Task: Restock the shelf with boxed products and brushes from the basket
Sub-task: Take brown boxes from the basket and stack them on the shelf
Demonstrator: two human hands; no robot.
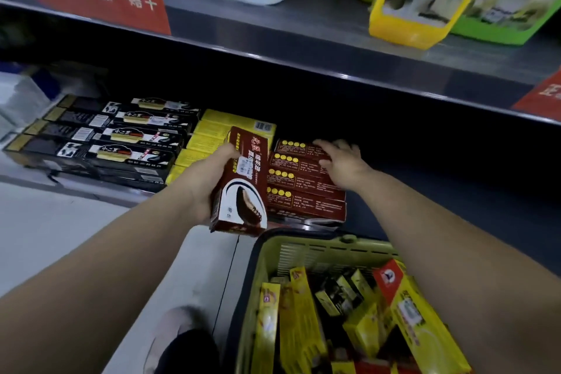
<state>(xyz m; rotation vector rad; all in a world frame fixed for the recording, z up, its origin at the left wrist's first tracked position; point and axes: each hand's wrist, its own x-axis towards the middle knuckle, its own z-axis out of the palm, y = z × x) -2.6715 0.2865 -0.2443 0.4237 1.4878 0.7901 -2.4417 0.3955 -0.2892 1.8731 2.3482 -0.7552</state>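
The red box (243, 182), gripped by the left hand (209, 173), hangs above the basket (318, 247) rim, just beside the stacked red boxes (303, 188) on the lower shelf (425, 191). The right hand (340, 161) lies flat, fingers spread, on that stack; pushing could skew it (or spill the front box). The shelf's back is lost in shadow.

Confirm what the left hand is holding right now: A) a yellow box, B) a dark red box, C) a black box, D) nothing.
B: the left hand grips a dark red box by its side, while the right hand lies with fingers spread on the row of red boxes beside it.
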